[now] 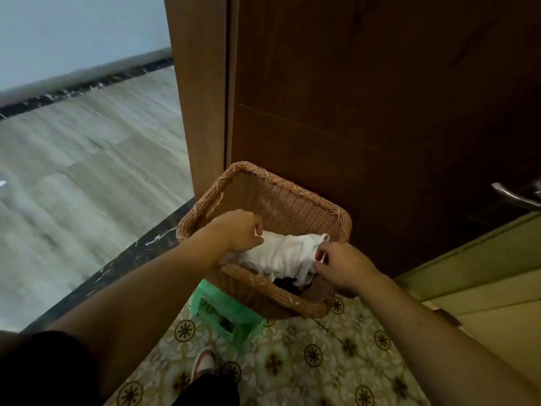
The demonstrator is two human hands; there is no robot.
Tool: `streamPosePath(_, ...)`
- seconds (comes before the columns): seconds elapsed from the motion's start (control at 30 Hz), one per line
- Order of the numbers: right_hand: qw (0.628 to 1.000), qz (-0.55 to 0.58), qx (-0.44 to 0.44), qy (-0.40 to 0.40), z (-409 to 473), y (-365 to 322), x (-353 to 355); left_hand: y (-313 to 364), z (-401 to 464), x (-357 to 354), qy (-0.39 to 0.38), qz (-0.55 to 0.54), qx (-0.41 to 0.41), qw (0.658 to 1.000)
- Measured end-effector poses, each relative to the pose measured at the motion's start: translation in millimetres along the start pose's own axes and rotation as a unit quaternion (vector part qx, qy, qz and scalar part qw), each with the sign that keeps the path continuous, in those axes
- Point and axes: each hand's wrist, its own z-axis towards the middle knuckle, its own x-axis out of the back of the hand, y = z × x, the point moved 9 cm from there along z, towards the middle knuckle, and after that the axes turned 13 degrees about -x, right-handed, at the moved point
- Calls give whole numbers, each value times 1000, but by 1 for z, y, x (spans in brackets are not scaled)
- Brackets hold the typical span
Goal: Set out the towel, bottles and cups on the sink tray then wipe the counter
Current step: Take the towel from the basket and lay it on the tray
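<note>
We face a dark brown wooden door [380, 112] with a metal handle [515, 194] at its right edge. To our left, pale wood-grain flooring [87, 171] runs to a light wall [73, 33] with a dark marble skirting. A dark marble threshold [123, 265] borders patterned floral tiles [307, 361] underfoot. The light is dim.

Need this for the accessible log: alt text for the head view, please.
Both hands, the left hand and right hand, pinch a crumpled white towel lying in a wicker basket. The basket rests tilted on a green plastic stool beside a dark wooden door. Below is patterned tile floor and one shoe.
</note>
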Motion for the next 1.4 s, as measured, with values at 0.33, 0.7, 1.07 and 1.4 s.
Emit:
streamPosePath(0.33,996,-39,-47,-68,103,-19,-53,-76,98,-86,-156,12,-7,988)
streamPosePath(0.7,975,-152,-92,-130,216,1,-129,-152,162,-196,-225,43,87,970)
streamPosePath(1.07,940,-284,-148,-121,251,9,-169,-176,193,-236,-223,166,56,959)
streamPosePath(1.4,946,-194,-171,-192,257,17,-169,-190,205,-251,-241,150,57,957)
